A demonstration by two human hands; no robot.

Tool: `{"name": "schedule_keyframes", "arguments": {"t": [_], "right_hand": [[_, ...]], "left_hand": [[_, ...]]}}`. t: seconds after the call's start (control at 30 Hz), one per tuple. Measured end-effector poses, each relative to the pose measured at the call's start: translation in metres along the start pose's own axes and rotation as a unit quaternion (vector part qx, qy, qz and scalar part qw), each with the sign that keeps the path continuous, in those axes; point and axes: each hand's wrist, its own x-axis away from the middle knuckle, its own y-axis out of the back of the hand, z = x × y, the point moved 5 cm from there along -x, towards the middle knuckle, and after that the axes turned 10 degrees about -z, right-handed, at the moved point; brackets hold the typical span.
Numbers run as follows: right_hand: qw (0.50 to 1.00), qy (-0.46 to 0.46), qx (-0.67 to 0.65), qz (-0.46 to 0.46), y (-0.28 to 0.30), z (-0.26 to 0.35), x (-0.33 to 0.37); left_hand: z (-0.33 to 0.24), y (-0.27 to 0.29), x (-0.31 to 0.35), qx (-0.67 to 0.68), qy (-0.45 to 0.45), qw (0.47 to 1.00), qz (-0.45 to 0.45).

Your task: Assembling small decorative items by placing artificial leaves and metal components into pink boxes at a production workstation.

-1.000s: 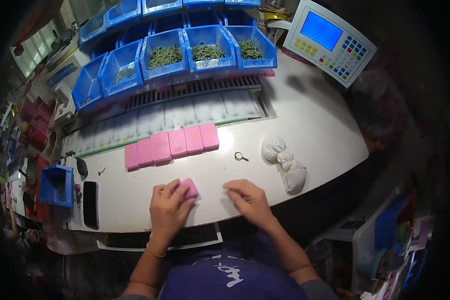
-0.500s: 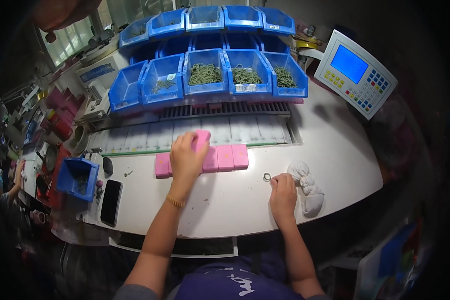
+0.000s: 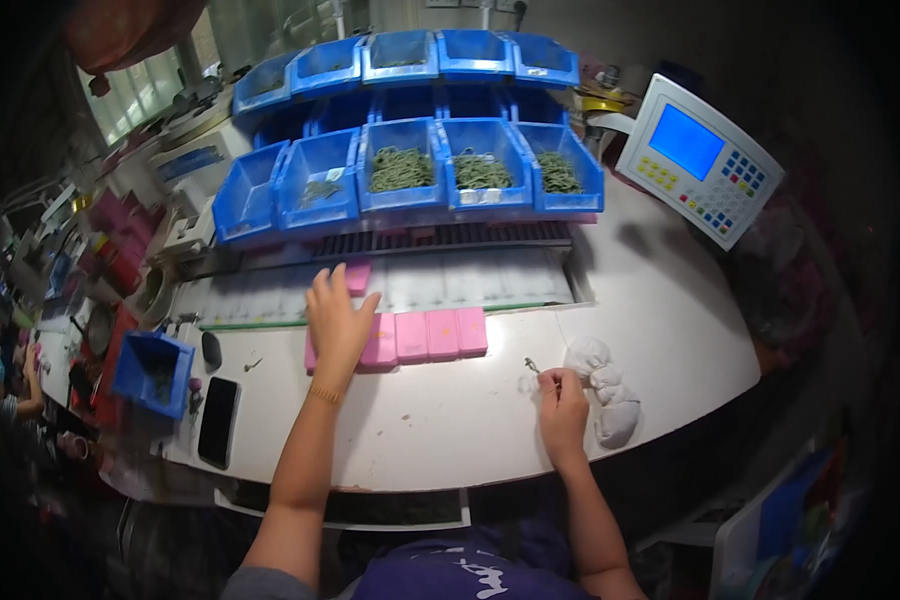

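My left hand point(image 3: 338, 322) reaches over the left part of a row of pink blocks point(image 3: 442, 334). Its fingers are spread and the thumb stands apart. Just beyond its fingertips, by the pale ribbed panel point(image 3: 470, 280), is a separate pink block point(image 3: 359, 279); whether a finger touches it I cannot tell. Lower right, my right hand point(image 3: 564, 402) pinches a small greenish ring point(image 3: 532, 366) between thumb and fingertips, slightly above the white tabletop point(image 3: 450, 410). Beside that hand lies a knotted white cloth bundle point(image 3: 604, 390).
Blue bins point(image 3: 402, 165) with green pieces stand in tiers at the back. A keypad with a blue screen point(image 3: 700, 160) is at right. On the left are a phone point(image 3: 218, 422), a dark mouse point(image 3: 211, 350) and a small blue bin point(image 3: 154, 372). An open drawer point(image 3: 390, 522) juts below the table edge.
My left hand has moved left, and its fingers have spread off the pink block they held. The right hand still has the ring, now turned differently. The whole view has shifted slightly.
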Motion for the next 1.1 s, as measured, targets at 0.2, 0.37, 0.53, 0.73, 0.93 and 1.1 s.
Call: {"name": "schedule_keyframes", "arguments": {"t": [0.2,0.37,0.53,0.73,0.93,1.1], "right_hand": [[0.853,-0.276,-0.368,0.244,-0.031,0.039,0.068],[0.739,-0.336,-0.463,0.356,-0.026,0.079,0.089],[0.769,-0.317,-0.422,0.361,-0.025,0.072,0.088],[0.803,-0.299,-0.412,0.311,-0.005,0.079,0.078],[0.907,-0.149,-0.32,0.23,-0.001,0.079,0.074],[0.945,-0.066,-0.269,0.172,0.007,0.09,0.069]], "left_hand": [[-0.071,0.076,0.095,0.432,0.155,0.79,0.407],[-0.08,0.088,0.146,0.59,0.374,0.607,0.38],[-0.077,0.086,0.148,0.588,0.39,0.633,0.318],[-0.096,0.085,0.138,0.566,0.457,0.605,0.323],[-0.089,0.083,0.15,0.577,0.482,0.588,0.298],[-0.089,0.089,0.148,0.573,0.449,0.624,0.283]]}}
